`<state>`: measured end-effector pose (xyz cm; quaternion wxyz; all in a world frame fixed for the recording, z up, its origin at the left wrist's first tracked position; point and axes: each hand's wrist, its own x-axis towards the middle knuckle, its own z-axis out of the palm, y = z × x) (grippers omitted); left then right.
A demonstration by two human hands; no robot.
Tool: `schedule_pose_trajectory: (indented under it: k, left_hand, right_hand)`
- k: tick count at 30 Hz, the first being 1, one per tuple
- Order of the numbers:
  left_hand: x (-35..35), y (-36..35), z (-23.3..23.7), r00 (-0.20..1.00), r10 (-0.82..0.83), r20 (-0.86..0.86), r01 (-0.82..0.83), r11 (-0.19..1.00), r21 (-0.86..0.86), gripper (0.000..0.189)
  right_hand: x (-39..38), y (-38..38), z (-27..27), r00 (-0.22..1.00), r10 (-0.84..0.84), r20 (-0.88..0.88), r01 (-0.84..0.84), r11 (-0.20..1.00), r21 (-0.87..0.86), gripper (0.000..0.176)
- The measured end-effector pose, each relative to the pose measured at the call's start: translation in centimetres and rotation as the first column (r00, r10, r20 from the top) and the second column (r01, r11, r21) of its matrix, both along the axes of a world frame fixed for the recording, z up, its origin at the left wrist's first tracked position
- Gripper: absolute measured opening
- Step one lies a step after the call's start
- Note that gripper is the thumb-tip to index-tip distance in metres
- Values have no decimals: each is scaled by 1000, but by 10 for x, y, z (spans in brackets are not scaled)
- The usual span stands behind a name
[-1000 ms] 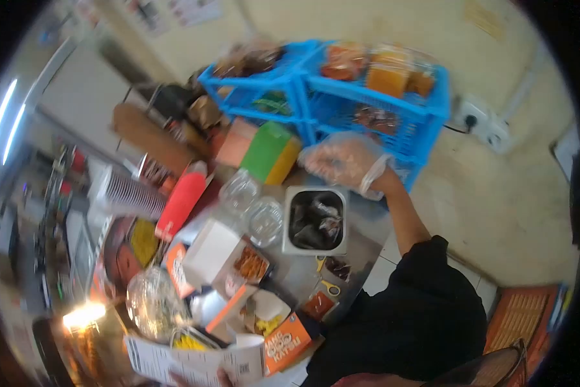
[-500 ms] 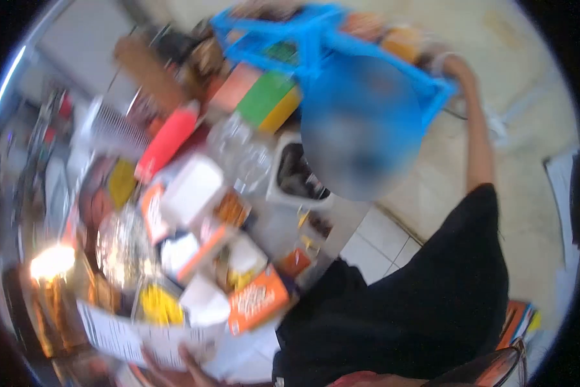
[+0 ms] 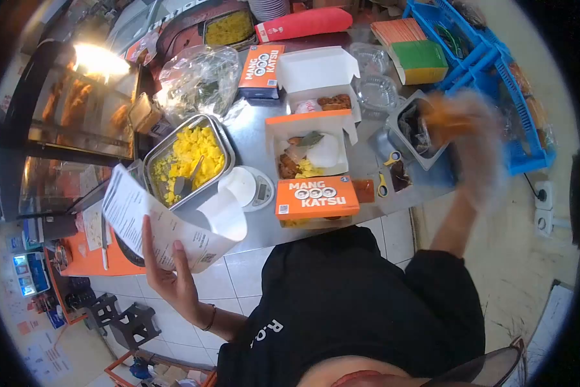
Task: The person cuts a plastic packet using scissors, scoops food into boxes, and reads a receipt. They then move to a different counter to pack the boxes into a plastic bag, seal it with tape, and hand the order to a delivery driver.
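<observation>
My left hand grips a long, curling printed paper slip between its fingers, left of the table edge. My right hand, in a clear plastic glove, is smeared by motion above the right end of the table. At its fingers is a blurred orange packet, close to a metal tub with dark contents. Two open meal boxes stand mid-table: the nearer box contains an egg, leaf and browned pieces, the farther box fried food. A shut orange box sits at the front edge.
Left of the boxes are a tray of yellow scrambled food with a spoon, and a small scale. Yellow scissors and sauce packets lie right. A blue basket flanks the right; a lit display case stands left.
My right hand has come from the blue basket back over the table, now with an orange packet. The view has turned toward the table. My left hand still holds the paper slip.
</observation>
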<state>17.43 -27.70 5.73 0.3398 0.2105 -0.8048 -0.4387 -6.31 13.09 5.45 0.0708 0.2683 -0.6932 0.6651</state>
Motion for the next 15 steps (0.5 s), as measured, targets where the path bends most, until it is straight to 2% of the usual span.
schedule_pose_trajectory:
  k: [1, 2, 3, 4, 5, 6, 7, 8, 9, 10, 11, 12, 13, 14, 15]
  left_hand:
    - [8, -8, -1, 998, -18, 60, 15, 999, 48, 56]
    - [17, -16, -6, 998, -13, 57, 10, 999, 50, 56]
    - [25, -23, -9, 996, 34, 80, -38, 998, 42, 55]
    - [32, -32, -12, 992, 78, 102, -82, 996, 32, 55]
    - [37, -38, -17, 992, 79, 95, -83, 996, 32, 55]
    - [41, -40, -23, 967, 248, 66, -231, 953, -199, 59]
    - [45, -41, -32, 916, 401, 5, -363, 835, -414, 64]
    - [48, -38, -44, 918, 392, -59, -371, 801, -470, 88]
    - [54, -30, -59, 926, 377, -3, -308, 751, -584, 121]
    - [57, -20, -78, 959, 284, -3, -233, 780, -581, 141]
    - [54, -6, -96, 965, 262, -20, -217, 751, -624, 144]
    - [47, -3, -119, 969, 218, -115, -244, 776, -581, 139]
    - [57, -8, -137, 967, 234, -102, -249, 779, -575, 134]
    - [60, -16, -144, 941, 287, -178, -336, 844, -418, 127]
    - [63, -29, -139, 926, 328, -188, -378, 819, -431, 127]
  right_hand:
    - [-5, -26, -31, 987, 154, 34, -156, 986, 59, 32]
    - [12, -95, -24, 959, 205, 196, -188, 977, -103, 33]
    - [-2, -124, -42, 903, 426, 56, -426, 905, -12, 37]
    - [-9, -150, -55, 937, 310, 160, -348, 787, 510, 44]
    - [-12, -174, -60, 971, 159, 177, -228, 410, 883, 53]
    - [1, -195, -59, 991, 132, -14, -75, 648, 758, 52]
    - [23, -215, -59, 981, 55, -185, 57, 832, 552, 52]
    - [45, -239, -61, 967, 58, -247, 53, 906, 420, 52]
    - [68, -271, -63, 962, 110, -250, -16, 937, 349, 52]
    - [94, -307, -70, 953, 164, -253, -87, 953, 290, 52]
    - [117, -341, -76, 944, 209, -253, -147, 959, 243, 52]
    - [138, -372, -86, 934, 252, -255, -202, 958, 204, 52]
    - [157, -401, -96, 923, 284, -259, -244, 954, 175, 53]
    - [175, -427, -105, 915, 313, -253, -282, 947, 151, 53]
    - [191, -446, -113, 908, 341, -243, -316, 939, 137, 53]
